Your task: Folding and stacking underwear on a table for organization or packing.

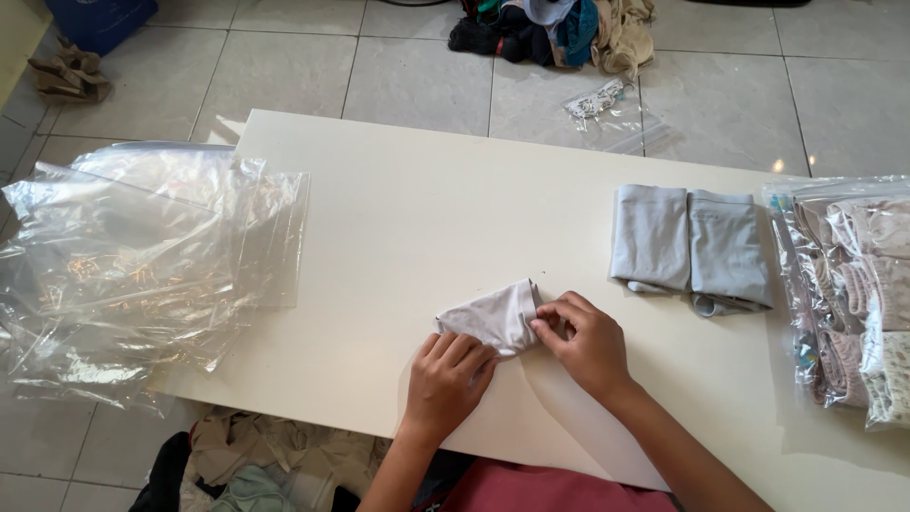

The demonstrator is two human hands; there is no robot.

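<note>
Pressing down on a small pale grey garment [493, 318] near the six o'clock edge of the white worktop [398, 218], the left hand [447, 372] lies flat with its fingers spread over the cloth's lower corner, its grip loose rather than clenched, pinning and not pinching. The right hand [590, 343] sits at the garment's three o'clock side, its fingertips [545, 325] closed in a light pinch on the folded edge, so its grip is grasping the cloth itself. The garment is part folded into a rough triangle, resting on the worktop between the two hands. Toward two o'clock lie two folded grey pieces [690, 245] side by side, touching, and beyond them at three o'clock a clear bag packed with patterned folded cloth [858, 294] overhangs the worktop's end. At nine o'clock a loose heap of empty clear plastic bags [133, 256] drapes over the other end. On the tiled floor at twelve o'clock sits a pile of dark and coloured clothes [550, 33], with one small bagged item [607, 109] near it. As a judgement, the thin fabric could spring open or skew if the flat hand lifts while the pinch is this light, and a crooked fold would leave it bulkier than its neighbours. The slick bags at nine o'clock look likely to slide off if nudged.
</note>
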